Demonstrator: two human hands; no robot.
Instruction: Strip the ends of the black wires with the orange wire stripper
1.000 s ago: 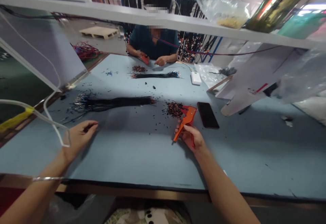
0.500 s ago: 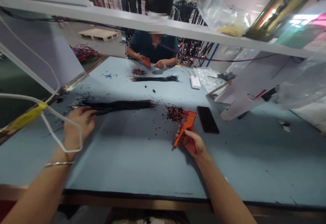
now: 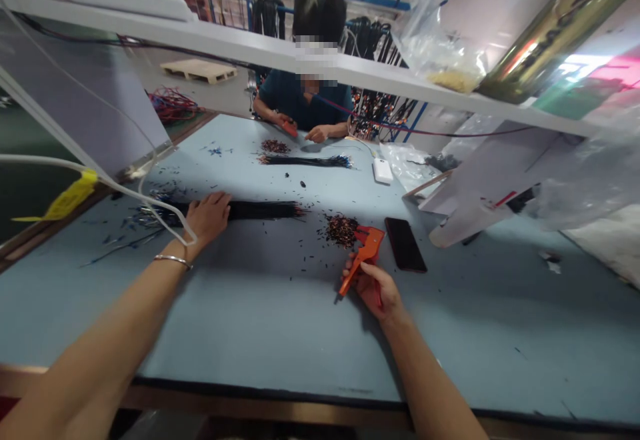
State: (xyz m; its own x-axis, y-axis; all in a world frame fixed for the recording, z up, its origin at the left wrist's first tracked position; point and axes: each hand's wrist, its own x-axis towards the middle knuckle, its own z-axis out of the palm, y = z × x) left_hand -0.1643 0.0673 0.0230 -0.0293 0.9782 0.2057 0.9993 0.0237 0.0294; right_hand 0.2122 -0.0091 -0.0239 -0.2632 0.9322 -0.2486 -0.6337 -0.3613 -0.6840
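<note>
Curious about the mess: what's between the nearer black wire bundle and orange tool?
In the head view, a pile of small scraps, with loose dark bits around it.

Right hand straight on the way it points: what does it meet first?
Likely the pile of clippings, just beyond the right hand and its orange tool; whether they touch is unclear.

free room on the near tabletop point(image 3: 270, 340); wire bundle point(image 3: 265, 210) lies beyond; white cable point(image 3: 120, 186) hangs left; shelf point(image 3: 240, 45) above
</note>
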